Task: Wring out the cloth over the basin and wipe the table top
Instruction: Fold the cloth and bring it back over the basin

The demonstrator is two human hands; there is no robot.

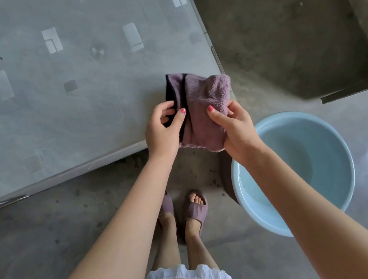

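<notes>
Both grips hold the mauve terry cloth with a dark edge band (200, 109): the left hand (161, 131) pinches its dark edge at nine o'clock, the right hand (235, 128) pinches its fluffy side at three o'clock. The cloth hangs spread over the near corner of the grey patterned counter (46, 89), long axis running twelve to six. The pale blue round plastic basin (335, 137) sits at four o'clock. Best to fold it flat, then press evenly and sweep towards twelve.

Showing here: one purple cloth (200, 109), one pale blue basin (325, 139), one table (46, 89), two hands, two purple slippers.
</notes>
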